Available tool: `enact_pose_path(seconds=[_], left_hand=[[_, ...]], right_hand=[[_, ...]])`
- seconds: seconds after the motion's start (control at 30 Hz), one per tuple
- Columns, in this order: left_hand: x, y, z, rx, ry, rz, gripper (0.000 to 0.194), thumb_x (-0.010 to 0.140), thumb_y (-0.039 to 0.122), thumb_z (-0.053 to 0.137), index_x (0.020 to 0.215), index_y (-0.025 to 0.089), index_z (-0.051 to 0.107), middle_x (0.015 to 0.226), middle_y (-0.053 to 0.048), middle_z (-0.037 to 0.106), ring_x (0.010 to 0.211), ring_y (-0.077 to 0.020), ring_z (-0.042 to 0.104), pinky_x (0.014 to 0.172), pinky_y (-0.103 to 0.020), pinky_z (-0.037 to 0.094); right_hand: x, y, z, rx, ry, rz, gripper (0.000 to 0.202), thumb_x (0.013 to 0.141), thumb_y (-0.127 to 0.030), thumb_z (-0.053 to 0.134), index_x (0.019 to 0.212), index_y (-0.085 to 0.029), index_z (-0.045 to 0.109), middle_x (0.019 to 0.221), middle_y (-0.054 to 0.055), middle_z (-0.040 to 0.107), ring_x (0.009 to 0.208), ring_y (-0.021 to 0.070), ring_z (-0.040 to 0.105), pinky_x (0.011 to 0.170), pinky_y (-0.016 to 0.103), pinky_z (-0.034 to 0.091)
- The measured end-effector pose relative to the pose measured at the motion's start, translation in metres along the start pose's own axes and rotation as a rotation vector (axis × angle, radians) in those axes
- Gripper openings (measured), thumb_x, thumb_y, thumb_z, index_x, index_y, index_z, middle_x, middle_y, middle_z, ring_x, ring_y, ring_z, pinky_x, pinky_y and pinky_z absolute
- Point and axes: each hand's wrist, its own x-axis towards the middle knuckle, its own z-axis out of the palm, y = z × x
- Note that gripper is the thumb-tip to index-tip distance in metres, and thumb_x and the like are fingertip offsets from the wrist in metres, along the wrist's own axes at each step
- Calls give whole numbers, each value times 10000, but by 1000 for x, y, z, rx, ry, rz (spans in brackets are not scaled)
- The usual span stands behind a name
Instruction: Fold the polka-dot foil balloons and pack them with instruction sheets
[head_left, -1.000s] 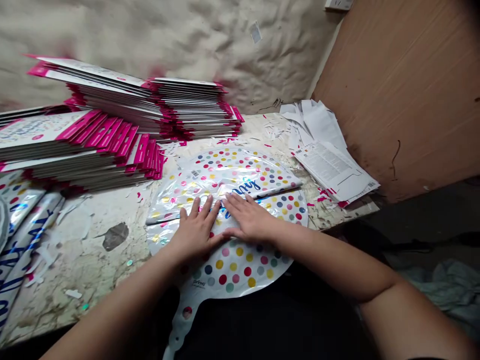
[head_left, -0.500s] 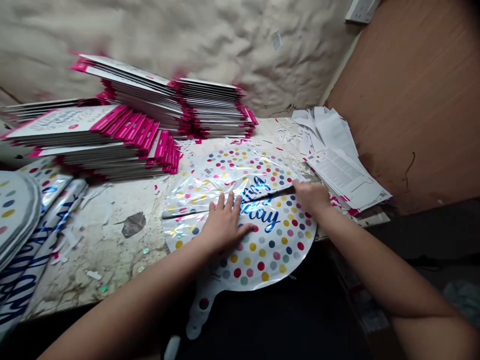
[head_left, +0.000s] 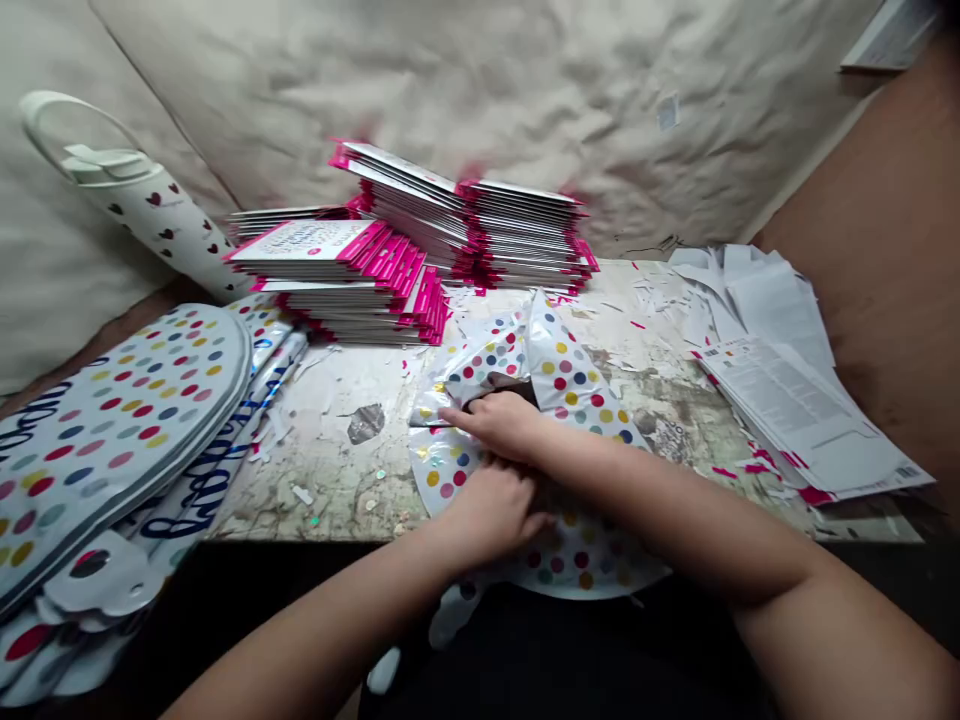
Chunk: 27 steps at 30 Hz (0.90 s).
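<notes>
A flat foil balloon (head_left: 581, 375), white with coloured dots, lies on the table in front of me, partly folded over and creased. Its narrow tail (head_left: 454, 610) hangs past the table's front edge. My right hand (head_left: 499, 422) reaches across to the left, gripping a folded part of the balloon, its index finger stretched along the fold. A dark gap shows in the fold just behind it. Just below, my left hand (head_left: 491, 505) presses on the balloon with bent fingers held together and the thumb out. Its fingertips are partly hidden.
Stacks of pink-edged card packs (head_left: 375, 285) stand at the back left. More flat dotted balloons (head_left: 142, 400) are piled at the left, before a white bottle with hearts (head_left: 161, 215). Printed papers (head_left: 795, 420) lie at the right. Paper scraps litter the worn table (head_left: 330, 460).
The balloon has gone from lying spread with a crease across it to being folded over. My right hand has crossed left, close above my left hand. The view has turned left.
</notes>
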Motion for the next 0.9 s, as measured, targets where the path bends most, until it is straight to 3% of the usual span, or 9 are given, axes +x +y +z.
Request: enact_pose_path(seconds=[0.07,0.13,0.2,0.27,0.4,0.57,0.67,0.77,0.9], left_hand=[[-22,-16,-18,-43,32,-112,210,865,324,489,869,167,629,870,-55,644,827,-190,597,738,-320,487],[-34,-41,-38,-84,202,-309,230,872,305,444,814,174,625,776,-36,642,686,-155,583,663,-286,470],[-32,-67,-54,-143,407,-426,238,839,317,481,1000,181,591,909,-37,643,637,-125,559,639,-269,457],[-20,-88,-62,-258,437,-422,381,787,324,537,1144,191,521,995,-35,630,563,-91,525,587,-243,444],[0,-108,-51,-339,404,-455,244,752,356,555,900,169,607,782,-4,644,592,-111,548,576,-223,430],[-26,-100,-33,-119,455,-770,190,818,325,455,777,171,558,636,-13,592,595,-168,563,556,-273,447],[-37,-82,-30,202,516,-491,175,837,215,419,876,160,581,842,-84,632,816,-209,588,751,-343,477],[-32,-73,-26,308,322,-136,318,847,127,344,1049,144,589,1082,-129,613,1046,-229,545,938,-385,413],[-23,-81,-26,446,61,-197,423,800,99,368,1184,75,544,1147,-183,587,1082,-286,538,929,-423,407]], right_hand=[[-12,7,12,35,18,-51,511,877,-136,386,1383,-182,321,1045,148,626,879,239,614,686,359,482],[-21,11,18,73,55,-74,526,887,-135,373,1401,-154,264,1218,175,542,1046,246,550,779,374,475],[-24,9,21,88,80,-69,452,902,-134,347,1353,-112,335,1298,181,480,1136,255,489,829,385,467],[-24,6,21,82,82,-64,387,913,-147,340,1291,-91,401,1303,186,475,1145,258,483,841,390,467],[-22,1,19,66,56,-30,313,908,-151,376,1204,-97,465,1216,174,547,1071,243,541,823,374,486],[-25,5,22,59,90,-29,273,930,-161,330,1117,-114,523,1335,144,468,1224,275,432,969,434,406],[-23,6,23,78,53,-36,279,924,-137,326,1128,-118,516,1343,154,457,1235,276,425,957,461,414],[-22,0,19,75,51,-48,291,919,-149,341,1164,-109,492,1314,182,476,1226,278,433,936,472,429],[-37,-3,1,-6,-12,178,307,904,-158,322,1152,-139,503,1377,219,389,1092,328,526,711,469,525]])
